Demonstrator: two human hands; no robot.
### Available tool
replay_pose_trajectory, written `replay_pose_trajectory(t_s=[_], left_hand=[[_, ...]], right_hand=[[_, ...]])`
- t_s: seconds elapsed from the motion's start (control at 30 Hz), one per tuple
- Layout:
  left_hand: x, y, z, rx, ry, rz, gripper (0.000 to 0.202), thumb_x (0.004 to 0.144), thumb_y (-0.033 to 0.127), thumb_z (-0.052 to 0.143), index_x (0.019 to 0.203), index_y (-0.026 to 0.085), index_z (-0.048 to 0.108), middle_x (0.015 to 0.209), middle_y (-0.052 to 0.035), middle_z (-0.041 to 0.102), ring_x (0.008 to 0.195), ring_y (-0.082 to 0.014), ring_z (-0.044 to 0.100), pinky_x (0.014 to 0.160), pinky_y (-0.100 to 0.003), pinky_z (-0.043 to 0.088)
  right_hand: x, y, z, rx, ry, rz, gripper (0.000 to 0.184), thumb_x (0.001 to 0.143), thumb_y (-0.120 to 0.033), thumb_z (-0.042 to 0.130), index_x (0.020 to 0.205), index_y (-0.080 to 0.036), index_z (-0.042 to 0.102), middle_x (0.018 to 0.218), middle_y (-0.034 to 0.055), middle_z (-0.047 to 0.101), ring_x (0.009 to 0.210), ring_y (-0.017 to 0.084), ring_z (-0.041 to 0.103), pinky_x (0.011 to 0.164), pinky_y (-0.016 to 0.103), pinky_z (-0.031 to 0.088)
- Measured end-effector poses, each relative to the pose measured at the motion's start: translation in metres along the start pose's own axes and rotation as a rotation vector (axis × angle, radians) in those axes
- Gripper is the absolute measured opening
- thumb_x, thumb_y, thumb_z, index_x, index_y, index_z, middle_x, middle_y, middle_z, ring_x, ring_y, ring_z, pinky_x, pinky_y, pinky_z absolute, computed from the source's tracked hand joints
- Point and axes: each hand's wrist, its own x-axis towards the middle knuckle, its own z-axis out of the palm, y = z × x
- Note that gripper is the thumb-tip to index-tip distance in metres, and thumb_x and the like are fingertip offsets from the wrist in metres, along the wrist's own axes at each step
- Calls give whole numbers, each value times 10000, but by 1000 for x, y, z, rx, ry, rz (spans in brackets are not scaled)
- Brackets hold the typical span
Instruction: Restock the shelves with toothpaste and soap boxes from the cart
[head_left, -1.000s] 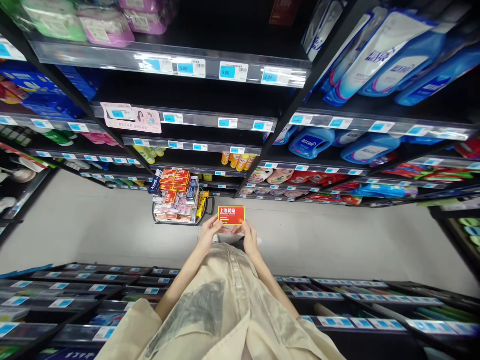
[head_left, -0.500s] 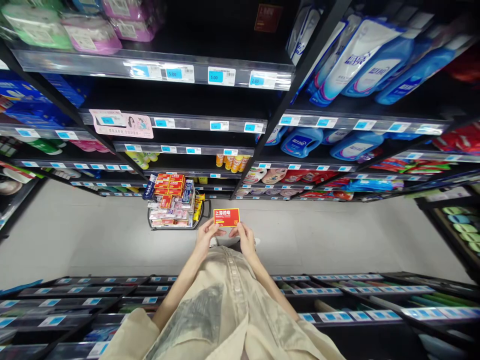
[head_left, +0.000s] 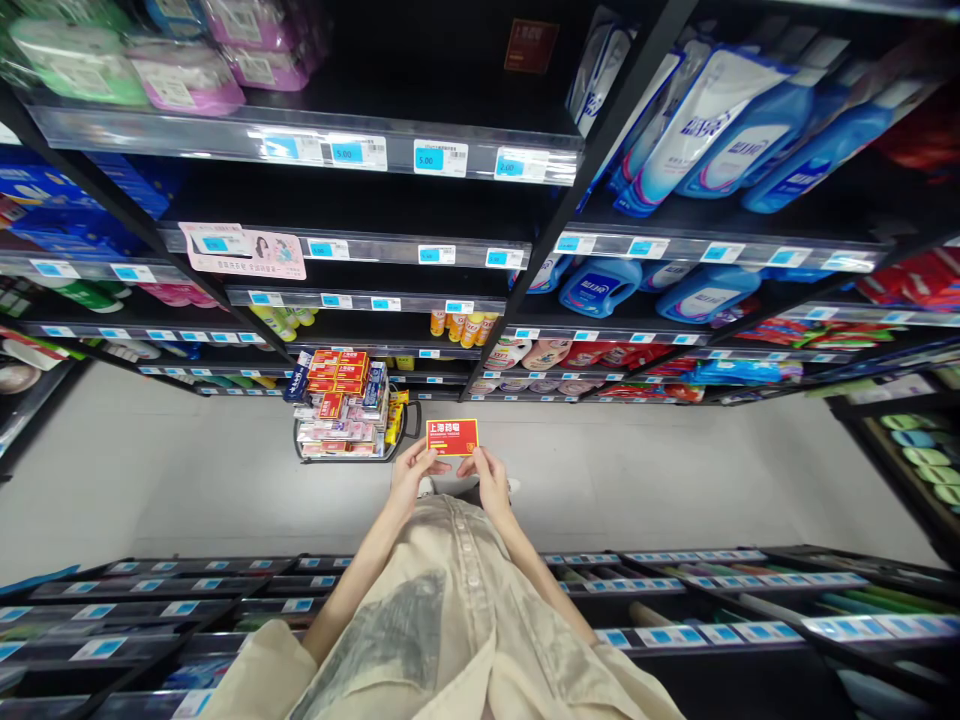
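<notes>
In front of my body I hold a red soap box (head_left: 453, 437) with a yellow edge and white Chinese lettering, its printed face turned up. My left hand (head_left: 410, 468) is closed on its lower left corner. At the lower right corner, my right hand (head_left: 485, 472) grips it with thumb and fingers. On the floor to the left stands a basket (head_left: 337, 459) piled with boxes, among them several similar red soap boxes (head_left: 339, 370). One more red box (head_left: 531, 46) lies far back on the dark top shelf.
Shelving (head_left: 345, 245) with price tags runs along the front. Blue detergent bottles (head_left: 739, 150) stand at the upper right, pink and green wrapped packs (head_left: 176, 75) at the upper left. Orange bottles (head_left: 471, 328) sit lower down. Another shelf row (head_left: 660, 635) is close behind me; grey floor (head_left: 600, 470) lies between.
The view has shifted very slightly. Both hands keep the red soap box in about the same place.
</notes>
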Motion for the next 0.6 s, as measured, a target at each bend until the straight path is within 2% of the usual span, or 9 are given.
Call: replay_pose_trajectory(t_s=[0.27,0.6], left_hand=[[-1,0,-1,10,-11,12,730,693,549,913,1262,126,736,1000,-134,824,726,-242,782,745,-353,619],[-1,-2,-1,-8,-6,-4,725,673,534,929,1239,123,740,968,-120,827,703,-225,774,728,-334,621]], right_hand=[[0,2,-1,-13,-9,-10,591,951,-757,554,682,-245,676,652,42,682,639,207,636,680,342,536],[-1,5,-1,-24,0,7,613,935,-794,546,682,-251,677,664,51,686,651,220,648,689,360,539]])
